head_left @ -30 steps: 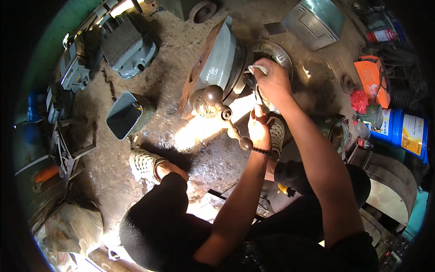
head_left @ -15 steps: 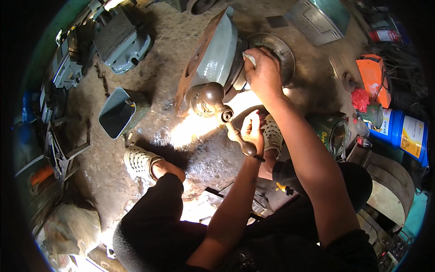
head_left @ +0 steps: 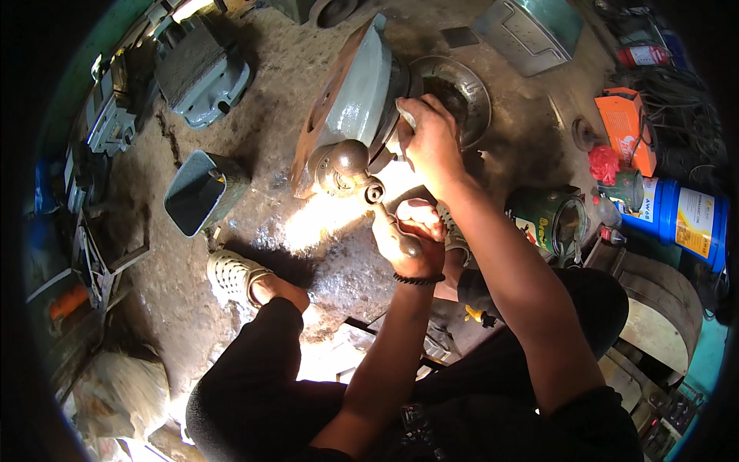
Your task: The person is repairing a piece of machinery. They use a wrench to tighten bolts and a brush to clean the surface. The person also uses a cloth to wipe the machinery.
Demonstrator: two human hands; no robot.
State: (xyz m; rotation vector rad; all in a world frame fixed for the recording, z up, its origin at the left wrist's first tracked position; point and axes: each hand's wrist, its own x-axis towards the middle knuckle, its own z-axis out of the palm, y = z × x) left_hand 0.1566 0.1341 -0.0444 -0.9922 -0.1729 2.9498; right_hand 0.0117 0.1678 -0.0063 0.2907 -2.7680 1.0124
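A grey-green machine housing [head_left: 356, 92] with a rusty plate edge stands on the oily floor in front of me. A round dark knob [head_left: 348, 159] sticks out at its near end. My left hand [head_left: 408, 235] is closed around a metal tool handle [head_left: 382, 202] whose tip meets a small fitting below the knob. My right hand [head_left: 431, 142] grips the housing's right side, pressing a small pale piece against it. Behind it lies a round metal dish [head_left: 462, 85].
A rectangular dark tray [head_left: 202, 192] lies left, a grey motor body [head_left: 204, 69] beyond it. A green tin can [head_left: 550, 219], orange box [head_left: 625, 127] and blue oil container [head_left: 689, 219] sit right. My sandalled foot [head_left: 231, 273] rests near the tray.
My left hand with the tool has shifted slightly toward the knob. My right hand has stayed on the housing's side while my head view drifted.
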